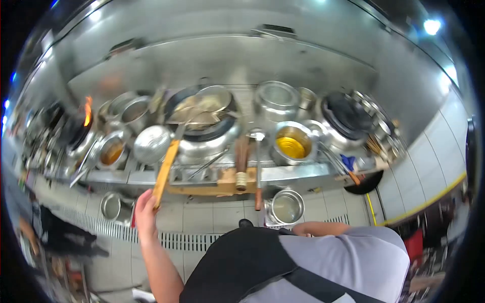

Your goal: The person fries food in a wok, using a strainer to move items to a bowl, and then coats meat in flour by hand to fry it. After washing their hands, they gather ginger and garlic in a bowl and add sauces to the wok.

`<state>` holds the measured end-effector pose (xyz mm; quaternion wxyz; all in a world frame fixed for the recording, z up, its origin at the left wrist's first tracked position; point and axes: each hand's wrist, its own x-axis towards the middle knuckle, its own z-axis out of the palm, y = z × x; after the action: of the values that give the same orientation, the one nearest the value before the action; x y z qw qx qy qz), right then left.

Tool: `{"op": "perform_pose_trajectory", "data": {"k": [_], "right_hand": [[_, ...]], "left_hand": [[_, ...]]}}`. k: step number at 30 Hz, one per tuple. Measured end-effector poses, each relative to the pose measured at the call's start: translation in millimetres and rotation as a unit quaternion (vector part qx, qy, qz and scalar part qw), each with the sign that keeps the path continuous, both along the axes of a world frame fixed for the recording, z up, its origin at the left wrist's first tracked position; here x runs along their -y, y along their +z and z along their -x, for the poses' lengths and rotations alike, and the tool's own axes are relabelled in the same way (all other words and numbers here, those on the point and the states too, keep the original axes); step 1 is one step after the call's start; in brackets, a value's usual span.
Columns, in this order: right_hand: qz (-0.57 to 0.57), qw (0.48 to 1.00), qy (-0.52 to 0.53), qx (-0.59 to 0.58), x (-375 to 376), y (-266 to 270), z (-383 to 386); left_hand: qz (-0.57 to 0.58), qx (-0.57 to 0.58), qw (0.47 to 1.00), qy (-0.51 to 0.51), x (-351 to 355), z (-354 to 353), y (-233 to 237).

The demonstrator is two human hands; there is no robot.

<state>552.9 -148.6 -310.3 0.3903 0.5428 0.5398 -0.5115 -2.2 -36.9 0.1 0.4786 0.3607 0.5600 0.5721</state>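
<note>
My left hand [145, 212] is closed around the lower end of a long, flat wooden handle [165, 174]. That handle belongs to what looks like a strainer [214, 98], whose round metal head is over or in a wide dark wok [177, 98]. Pale contents show in the wok, too blurred to name. Close to my body at the waist is my right hand [301, 230], partly covered by the apron and sleeve; its fingers are hidden. In front of it on the floor stands a metal pot [287, 207].
A pot of yellow liquid [292, 147] and a long-handled ladle [258, 151] are right of the wok. Another dark wok [347, 115] sits farther right. Flame [88, 111] rises at the left burner. A person [55, 230] stands at far left. A drain grate [182, 241] crosses the floor.
</note>
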Motion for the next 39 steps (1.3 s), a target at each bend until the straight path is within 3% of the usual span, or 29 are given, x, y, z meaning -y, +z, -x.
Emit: {"op": "perform_pose_trajectory", "data": {"k": [1, 2, 3, 6, 7, 10, 13, 14, 16, 18, 20, 21, 23, 24, 25, 27, 31, 33, 34, 36, 39], "right_hand": [[-0.016, 0.999, -0.040, 0.002, -2, 96, 41], [-0.031, 0.997, -0.069, 0.004, -6, 134, 59], [-0.022, 0.994, -0.103, 0.018, -9, 105, 52], [-0.031, 0.997, -0.072, -0.028, -2, 97, 52], [-0.043, 0.997, 0.046, -0.045, -5, 101, 50], [-0.096, 0.981, 0.001, -0.170, 3, -21, -4], [-0.056, 0.995, 0.000, -0.088, -35, 107, 43], [-0.055, 0.994, 0.009, -0.090, -47, 127, 46], [-0.059, 0.978, -0.198, -0.031, -73, 151, 50], [-0.082, 0.971, -0.213, -0.067, -111, 169, 38], [-0.165, 0.933, -0.287, -0.143, -159, 210, 33], [-0.202, 0.874, -0.391, -0.209, -183, 219, 27], [-0.286, 0.763, -0.500, -0.294, -232, 257, 32], [-0.277, 0.707, -0.544, -0.357, -260, 272, 33], [-0.295, 0.665, -0.554, -0.405, -291, 272, 29], [-0.336, 0.631, -0.573, -0.401, -341, 295, 45], [-0.404, 0.648, -0.544, -0.347, -407, 310, 102], [-0.335, 0.743, -0.496, -0.299, -427, 309, 133], [-0.294, 0.755, -0.511, -0.288, -433, 309, 146], [-0.170, 0.739, -0.543, -0.362, -455, 298, 159], [-0.253, 0.712, -0.535, -0.379, -446, 318, 173]], "left_hand": [[0.000, 0.009, 1.000, -0.015, -1, 2, 0], [-0.003, 0.004, 1.000, -0.026, -2, 1, 0], [-0.002, 0.014, 1.000, -0.021, 0, 1, 0], [-0.002, 0.032, 0.999, -0.014, 0, 0, 2], [0.001, 0.030, 0.999, -0.016, 0, -1, 3], [0.005, 0.030, 1.000, -0.006, 2, 3, 4], [0.008, 0.040, 0.999, -0.010, 2, 3, 6], [0.007, 0.039, 0.999, 0.000, 2, 2, 7], [0.012, 0.037, 0.999, -0.001, 2, -1, 10], [0.002, 0.025, 0.999, 0.021, 1, -4, 13], [0.018, 0.014, 1.000, 0.004, 3, -5, 18], [0.017, 0.017, 1.000, 0.005, 1, -4, 15], [0.021, 0.009, 1.000, 0.015, 3, -7, 18], [0.026, 0.003, 1.000, 0.015, 3, -9, 19], [0.031, 0.000, 0.999, 0.020, 2, -9, 18], [0.035, -0.008, 0.999, 0.026, 2, -11, 18], [0.041, -0.023, 0.998, 0.031, 3, -16, 22], [0.040, -0.028, 0.998, 0.040, 4, -23, 29], [0.038, -0.028, 0.998, 0.050, 3, -23, 28], [0.047, -0.030, 0.998, 0.039, 3, -21, 23], [0.038, -0.036, 0.998, 0.043, 5, -26, 27]]}}
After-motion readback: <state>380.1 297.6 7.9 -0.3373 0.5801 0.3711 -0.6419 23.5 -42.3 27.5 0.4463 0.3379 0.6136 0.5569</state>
